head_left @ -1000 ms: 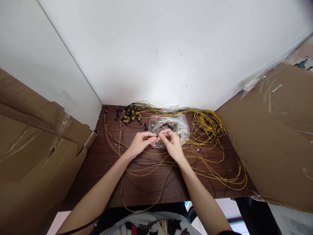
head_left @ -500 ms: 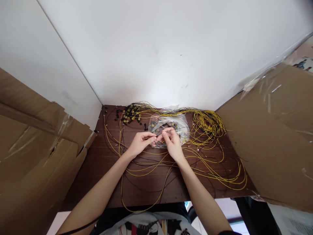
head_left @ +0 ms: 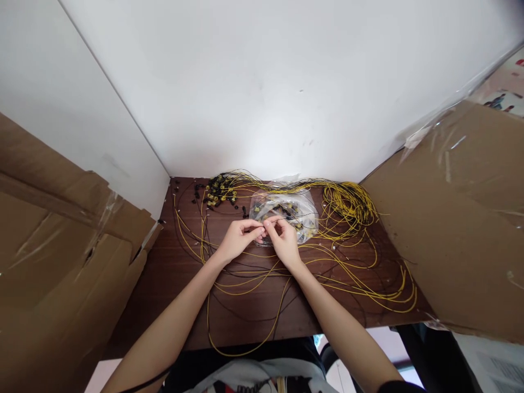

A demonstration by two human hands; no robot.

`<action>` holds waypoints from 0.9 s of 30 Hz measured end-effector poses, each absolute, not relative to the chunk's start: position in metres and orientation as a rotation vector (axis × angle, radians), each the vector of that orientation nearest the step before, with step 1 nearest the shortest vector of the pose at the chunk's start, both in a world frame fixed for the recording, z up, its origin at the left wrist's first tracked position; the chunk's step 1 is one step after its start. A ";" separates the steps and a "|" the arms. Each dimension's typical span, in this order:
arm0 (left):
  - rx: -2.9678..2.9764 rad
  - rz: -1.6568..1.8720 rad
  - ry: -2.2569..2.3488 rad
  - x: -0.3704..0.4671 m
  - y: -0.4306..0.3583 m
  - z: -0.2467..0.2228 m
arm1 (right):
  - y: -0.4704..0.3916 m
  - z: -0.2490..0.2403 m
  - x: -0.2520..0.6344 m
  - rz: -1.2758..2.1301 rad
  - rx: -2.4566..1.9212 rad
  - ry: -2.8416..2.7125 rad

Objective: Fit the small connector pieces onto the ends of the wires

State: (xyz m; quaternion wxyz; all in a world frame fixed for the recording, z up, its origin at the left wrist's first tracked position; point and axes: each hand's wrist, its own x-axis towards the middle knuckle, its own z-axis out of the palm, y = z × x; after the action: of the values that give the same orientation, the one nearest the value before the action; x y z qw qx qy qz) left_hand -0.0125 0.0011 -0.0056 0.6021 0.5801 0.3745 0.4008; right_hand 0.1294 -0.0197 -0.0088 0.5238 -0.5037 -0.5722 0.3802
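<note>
My left hand (head_left: 241,240) and my right hand (head_left: 284,240) meet over the plastic bag, each closed in a pinch. Between their fingertips is a thin black wire; its end and any small part on it are mostly hidden by the fingers. Beneath and behind the hands lies a clear plastic bag (head_left: 310,206) holding small yellow and black parts. Long yellow wires (head_left: 262,252) and black ones run across the table below both wrists.
A heap of yellow-and-black connector pieces (head_left: 221,191) lies at the back left, with loose black bits beside it. At the back right is a tangled bundle of yellow wires (head_left: 350,207). Cardboard sheets (head_left: 462,218) flank the brown table (head_left: 164,295), and a white wall (head_left: 262,98) stands behind.
My right hand has moved left, bringing its fingertips up against those of my left hand. The left hand stays almost in place, and the view has shifted slightly.
</note>
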 end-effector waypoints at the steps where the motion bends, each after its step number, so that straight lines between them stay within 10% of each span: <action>1: 1.340 0.930 0.856 -0.013 0.001 -0.006 | -0.020 -0.009 0.129 0.911 -1.203 -1.368; 27: 1.291 0.930 0.835 -0.013 0.000 -0.004 | -0.020 -0.008 0.135 0.687 -1.153 -1.491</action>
State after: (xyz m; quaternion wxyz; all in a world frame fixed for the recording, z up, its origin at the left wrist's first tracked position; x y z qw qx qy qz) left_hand -0.0128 0.0001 -0.0042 0.6228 0.5620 0.3635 0.4051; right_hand 0.1353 -0.0199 -0.0077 0.5379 -0.4846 -0.6265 0.2888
